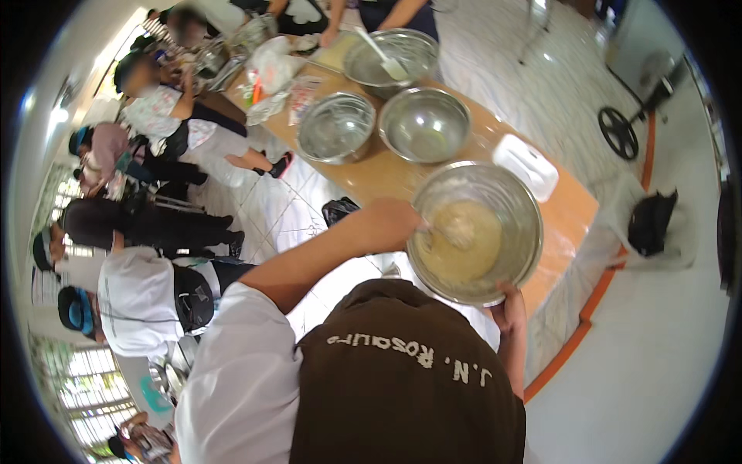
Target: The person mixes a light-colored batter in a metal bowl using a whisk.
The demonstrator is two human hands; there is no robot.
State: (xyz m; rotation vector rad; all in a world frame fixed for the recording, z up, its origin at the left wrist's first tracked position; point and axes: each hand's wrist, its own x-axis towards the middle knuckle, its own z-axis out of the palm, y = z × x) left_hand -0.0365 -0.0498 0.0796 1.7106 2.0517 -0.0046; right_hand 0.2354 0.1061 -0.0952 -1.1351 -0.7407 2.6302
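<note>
My left hand [397,221] is closed around the handle of a utensil, probably a wire whisk [458,231], whose blurred head sits in pale yellow batter [464,264]. The batter lies in a large stainless steel bowl [522,226], its inner wall smeared. At the bowl's near right rim, my right hand [510,307] grips the edge with the thumb over it; the other fingers are partly hidden. The bowl is tilted towards me at the near side of the brown table [559,226]. I wear a dark brown apron [406,406] bearing writing.
Beyond stand a shiny metal bowl [426,124], a smeared one [336,127] and a larger one [377,81] with a white spatula [385,58]. A white plastic container [524,165] lies at the right. A co-worker's hands are at the far table side; several people stand left.
</note>
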